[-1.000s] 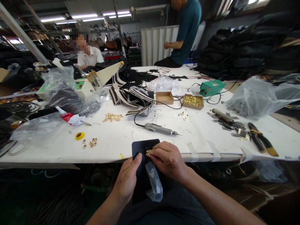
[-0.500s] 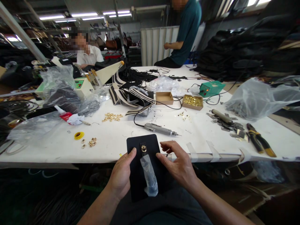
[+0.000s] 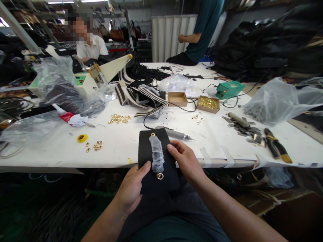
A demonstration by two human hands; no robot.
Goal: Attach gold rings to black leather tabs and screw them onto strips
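Observation:
A flat black panel (image 3: 146, 148) with rounded corners is held between my two hands at the table's front edge. Down its middle runs a handle wrapped in clear plastic (image 3: 157, 154), with gold ring fittings at its top and bottom ends. My left hand (image 3: 133, 185) grips the panel's lower left edge, thumb on top. On the right edge, my right hand (image 3: 185, 159) pinches the panel between thumb and fingers. An electric screwdriver (image 3: 176, 135) lies just behind the panel, partly hidden by it.
Gold rings (image 3: 98, 145) and a yellow tape roll (image 3: 82, 138) lie left. A box of gold parts (image 3: 208, 103), a green power unit (image 3: 229, 89) and black-and-yellow pliers (image 3: 277, 146) are right. Striped pieces (image 3: 141, 97) lie mid-table. Two people are behind the table.
The panel has moved up and tilted, and its handle now lies straight with the lower fitting exposed. My right hand has closed on the panel's right edge. The view has shifted slightly.

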